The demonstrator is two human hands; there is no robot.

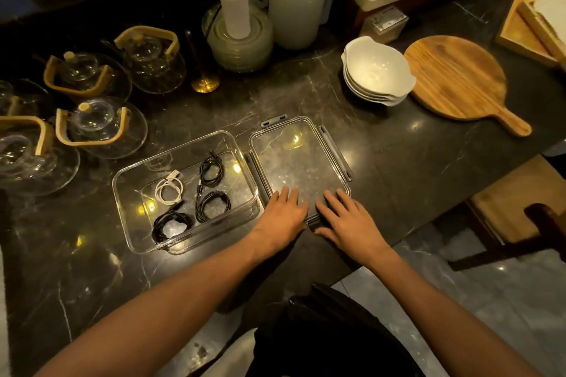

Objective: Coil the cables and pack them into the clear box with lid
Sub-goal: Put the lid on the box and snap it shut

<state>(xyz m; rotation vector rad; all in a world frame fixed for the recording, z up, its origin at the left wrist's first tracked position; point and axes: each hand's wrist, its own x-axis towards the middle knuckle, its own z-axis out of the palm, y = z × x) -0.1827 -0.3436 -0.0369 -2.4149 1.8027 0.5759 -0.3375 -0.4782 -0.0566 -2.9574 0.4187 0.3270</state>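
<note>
At frame centre, both hands rest on the lid [301, 159].
Left hand [283, 214] and right hand [349, 222] fingers spread flat; four coiled cables [211, 168] in box [128, 193].

Left grip [283, 213] and right grip [346, 217] side by side, palms down, fingers spread.

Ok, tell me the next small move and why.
Probably lift the lid with both hands, left hand and right hand, and set it on the clear box: four coiled cables already lie inside, and the box is open.
</note>
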